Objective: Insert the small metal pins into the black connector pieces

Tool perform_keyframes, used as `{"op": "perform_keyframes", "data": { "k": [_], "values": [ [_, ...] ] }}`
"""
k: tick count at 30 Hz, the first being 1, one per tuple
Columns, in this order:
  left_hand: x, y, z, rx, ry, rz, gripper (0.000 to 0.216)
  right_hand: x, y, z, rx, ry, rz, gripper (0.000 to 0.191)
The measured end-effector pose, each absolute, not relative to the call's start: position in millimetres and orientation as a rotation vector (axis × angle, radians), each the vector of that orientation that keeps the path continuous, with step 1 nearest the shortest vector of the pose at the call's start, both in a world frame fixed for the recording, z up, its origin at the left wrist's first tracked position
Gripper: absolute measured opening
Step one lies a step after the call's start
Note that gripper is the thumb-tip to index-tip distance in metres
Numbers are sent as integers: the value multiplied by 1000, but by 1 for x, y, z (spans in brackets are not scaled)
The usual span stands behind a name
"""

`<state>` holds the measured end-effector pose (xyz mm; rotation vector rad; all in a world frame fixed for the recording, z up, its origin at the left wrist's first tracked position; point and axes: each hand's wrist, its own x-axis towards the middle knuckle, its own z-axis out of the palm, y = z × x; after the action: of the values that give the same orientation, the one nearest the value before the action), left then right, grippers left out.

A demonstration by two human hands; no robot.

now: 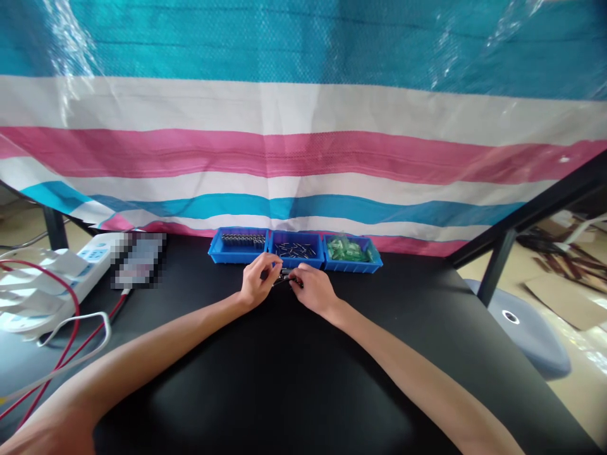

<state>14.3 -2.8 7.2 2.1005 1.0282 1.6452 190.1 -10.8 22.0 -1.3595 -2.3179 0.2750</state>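
My left hand (258,280) is closed in a pinch just in front of the middle blue bin. Close beside it, my right hand (313,288) has its thumb and fingers curled round a small dark metal piece. Between the two sets of fingertips show slim, shiny metal pieces (283,278), too small to make out in detail. Behind the hands, the middle blue bin (320,262) holds many loose thin metal pins (294,250). The left blue bin (232,256) has rows of short metal cylinders (243,240). In the right blue bin (353,266) lie green-tinted clear pieces (348,250).
A black table (265,373) lies under everything. On its left are a white power strip (102,253), plugs with red and white cables (78,306), and a blurred-out device (140,260). A striped tarp (303,151) hangs behind. A grey stool (526,328) stands off the right edge.
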Motion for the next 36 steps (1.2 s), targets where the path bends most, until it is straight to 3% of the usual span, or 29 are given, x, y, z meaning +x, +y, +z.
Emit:
{"op": "perform_keyframes", "data": {
  "k": [6, 30, 36],
  "values": [
    [14, -3, 7, 2093, 1025, 1636, 8, 191, -11, 23, -1428, -2420, 153, 22],
    [13, -2, 5, 2098, 1027, 1611, 9, 186, -14, 12, -1361, -2458, 79, 18],
    [14, -3, 9, 2128, 1046, 1620, 10, 184, -17, 12, -1316, -2147, 208, 21]
  ]
}}
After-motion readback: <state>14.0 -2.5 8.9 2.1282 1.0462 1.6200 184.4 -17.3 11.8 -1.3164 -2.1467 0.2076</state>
